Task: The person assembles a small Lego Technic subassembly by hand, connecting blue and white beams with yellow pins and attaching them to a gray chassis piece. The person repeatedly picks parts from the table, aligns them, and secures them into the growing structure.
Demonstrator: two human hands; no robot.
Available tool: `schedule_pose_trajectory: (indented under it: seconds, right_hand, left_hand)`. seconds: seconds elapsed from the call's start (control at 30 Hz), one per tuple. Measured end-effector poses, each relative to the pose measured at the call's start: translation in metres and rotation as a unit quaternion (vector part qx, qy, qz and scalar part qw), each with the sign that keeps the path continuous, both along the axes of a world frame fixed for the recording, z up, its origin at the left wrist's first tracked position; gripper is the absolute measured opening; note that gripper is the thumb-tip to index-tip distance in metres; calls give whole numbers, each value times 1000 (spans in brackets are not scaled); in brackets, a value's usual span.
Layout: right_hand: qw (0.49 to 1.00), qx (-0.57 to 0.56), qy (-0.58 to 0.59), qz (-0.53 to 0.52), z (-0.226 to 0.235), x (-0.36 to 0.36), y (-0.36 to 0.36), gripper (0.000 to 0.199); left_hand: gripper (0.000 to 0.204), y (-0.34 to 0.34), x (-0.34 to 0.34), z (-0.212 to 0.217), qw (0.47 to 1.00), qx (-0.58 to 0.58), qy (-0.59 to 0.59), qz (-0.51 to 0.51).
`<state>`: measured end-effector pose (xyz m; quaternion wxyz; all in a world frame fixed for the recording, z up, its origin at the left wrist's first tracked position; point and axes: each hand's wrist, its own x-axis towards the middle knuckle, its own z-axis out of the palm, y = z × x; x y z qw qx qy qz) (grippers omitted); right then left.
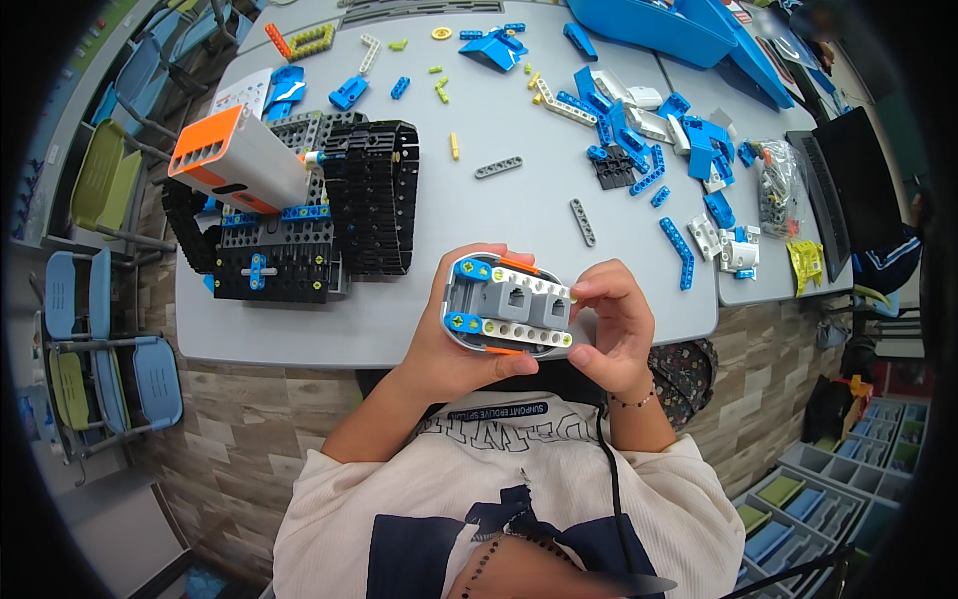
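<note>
Just over the table's front edge, my left hand (446, 351) grips a white-and-orange building-kit module (520, 331) from its left side, thumb along the near edge. Two grey blocks with square sockets sit in its face, between two white perforated beams with blue connectors at their left ends. My right hand (616, 324) holds the module's right end, with the index finger at a small green pin at the upper corner and the thumb at the lower corner. To the left stands a tracked vehicle model (274, 243) with black treads and a white-and-orange box on top.
Blue and white kit parts (629, 130) lie scattered across the right of the table. Two grey beams (583, 223) and a yellow piece (454, 146) are nearer the middle. A blue bin (649, 30) is at the back; a laptop (848, 190) stands on the right.
</note>
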<state>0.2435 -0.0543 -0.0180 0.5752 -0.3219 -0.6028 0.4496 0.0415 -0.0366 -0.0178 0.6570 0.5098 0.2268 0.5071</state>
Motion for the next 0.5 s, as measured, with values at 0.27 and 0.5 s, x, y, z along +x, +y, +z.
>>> schedule_pose_trajectory:
  seconds: [0.27,0.5]
  right_hand:
    - [997,55,-33,-38,-2,0,-2,40]
    - [987,127,-55,-84,-5,-1,-6,32]
  left_hand:
    - [93,2,3,-5,996,82,21,14]
    - [89,1,7,-5,988,152,27,19]
